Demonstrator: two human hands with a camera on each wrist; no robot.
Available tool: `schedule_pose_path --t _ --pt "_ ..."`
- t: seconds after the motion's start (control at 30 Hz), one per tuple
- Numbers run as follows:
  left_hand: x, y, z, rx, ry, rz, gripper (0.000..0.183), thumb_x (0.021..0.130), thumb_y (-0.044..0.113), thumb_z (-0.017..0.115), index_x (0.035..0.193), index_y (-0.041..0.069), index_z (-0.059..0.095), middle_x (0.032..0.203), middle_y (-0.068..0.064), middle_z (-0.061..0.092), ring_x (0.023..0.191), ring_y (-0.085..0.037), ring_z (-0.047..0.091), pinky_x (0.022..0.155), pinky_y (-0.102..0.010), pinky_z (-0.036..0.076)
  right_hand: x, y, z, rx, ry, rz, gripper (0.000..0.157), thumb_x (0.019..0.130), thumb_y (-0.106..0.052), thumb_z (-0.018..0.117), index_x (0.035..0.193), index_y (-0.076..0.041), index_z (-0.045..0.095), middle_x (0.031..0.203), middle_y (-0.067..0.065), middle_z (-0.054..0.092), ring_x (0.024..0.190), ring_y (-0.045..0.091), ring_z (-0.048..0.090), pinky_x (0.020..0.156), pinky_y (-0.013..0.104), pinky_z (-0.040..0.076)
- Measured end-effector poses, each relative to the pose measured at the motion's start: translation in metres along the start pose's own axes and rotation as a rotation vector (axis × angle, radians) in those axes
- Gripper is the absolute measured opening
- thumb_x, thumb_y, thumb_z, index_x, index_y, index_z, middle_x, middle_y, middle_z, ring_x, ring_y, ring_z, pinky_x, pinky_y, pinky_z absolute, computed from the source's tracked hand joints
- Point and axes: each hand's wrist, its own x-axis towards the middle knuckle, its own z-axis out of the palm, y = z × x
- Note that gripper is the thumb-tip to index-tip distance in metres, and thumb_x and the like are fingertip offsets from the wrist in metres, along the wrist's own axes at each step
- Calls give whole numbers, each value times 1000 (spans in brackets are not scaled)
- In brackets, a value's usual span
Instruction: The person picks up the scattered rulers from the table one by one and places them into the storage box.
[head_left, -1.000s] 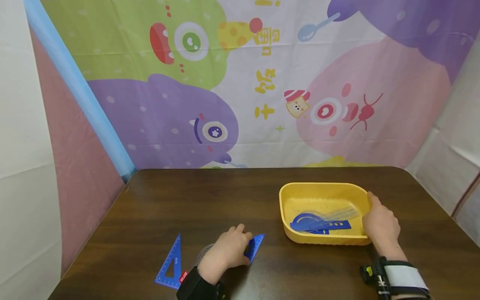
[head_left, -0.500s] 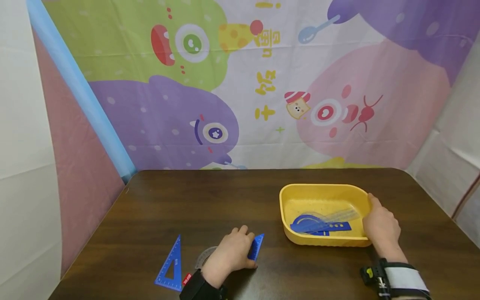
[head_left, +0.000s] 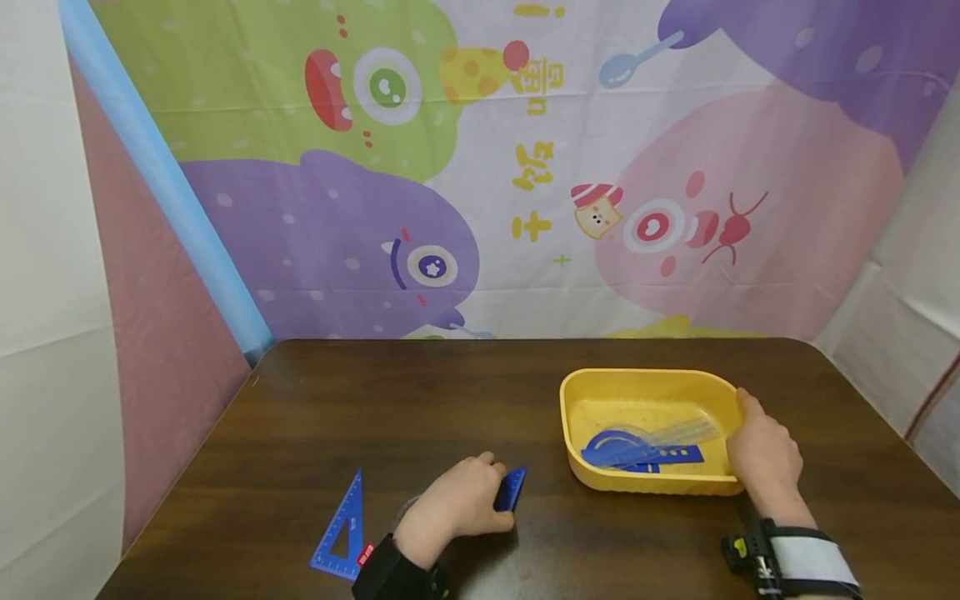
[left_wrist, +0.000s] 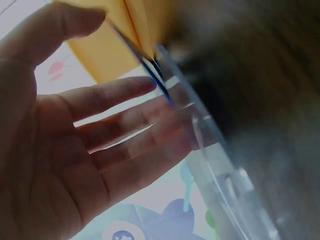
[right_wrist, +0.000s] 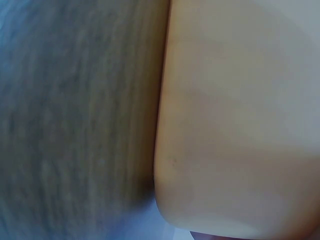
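In the head view my left hand (head_left: 457,504) pinches a blue set square (head_left: 511,490) between thumb and fingers, low over the table. The left wrist view shows this set square (left_wrist: 157,82) edge-on, its near end at the thumb and index fingertip. Beside those fingers a clear plastic piece (left_wrist: 220,142) stretches along the tabletop. Left of the hand lies another blue set square (head_left: 326,551); a clear curved piece (head_left: 406,507) is mostly hidden behind the wrist. My right hand (head_left: 763,446) grips the right rim of a yellow plastic bin (head_left: 652,482).
Inside the bin are a blue protractor (head_left: 626,454), a blue straight piece (head_left: 684,454) and clear rulers (head_left: 686,431), overlapping. A small red label (head_left: 365,554) shows by the left wrist. The brown table (head_left: 420,400) ends at a cartoon-printed cloth (head_left: 525,292).
The blue set square in my left hand has tilted and shows narrower, while the thumb has shifted slightly right. My right hand and the bin stay in place.
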Motion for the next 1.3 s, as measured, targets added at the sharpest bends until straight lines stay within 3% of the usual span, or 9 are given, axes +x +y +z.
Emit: schedule_pose_path --t 0.17,0.27,0.43,0.7,0.83,1.07,1.3 --pt "0 -2 -2 -73 22 -1 19 77 31 59 72 12 60 68 5 46 57 -9 40 51 -22 34 0 0 0 0 0 3 60 92 -5 39 144 -2 12 121 35 41 68 32 48 65 43 44" --pt "-1 -1 -4 -103 22 -19 24 77 29 59 59 15 51 62 6 42 51 -7 36 46 -22 30 0 0 0 -2 3 5 60 92 -5 40 144 -2 12 121 35 41 67 32 48 64 42 44" --pt "-1 -1 -5 -113 -9 -25 32 76 28 61 51 16 46 62 6 40 48 -6 33 44 -21 27 1 0 0 -3 1 3 60 91 -3 40 144 -2 12 122 36 40 69 33 48 63 41 42" --pt "-2 1 -3 -14 19 11 25 75 32 61 58 17 50 73 5 41 60 -9 39 50 -23 34 -1 0 1 7 5 -3 61 91 -3 40 145 -2 12 122 35 40 70 34 48 66 43 43" --pt "-2 4 -5 11 94 22 22 77 33 62 66 16 54 76 5 41 65 -10 40 52 -22 36 -1 0 1 10 7 -2 62 90 -2 41 145 -2 11 123 36 40 70 34 48 66 43 43" --pt "-2 9 -5 83 270 100 21 76 33 63 69 16 53 84 2 50 69 -10 45 54 -21 39 0 0 1 -10 5 -20 61 91 -3 41 144 -1 12 121 36 40 70 35 47 64 43 42" --pt "-3 12 -8 141 334 96 21 76 33 64 76 12 59 86 0 53 69 -11 48 53 -21 40 3 -1 -1 -18 -16 0 60 91 -3 40 144 -1 12 120 37 40 69 34 46 62 41 41"
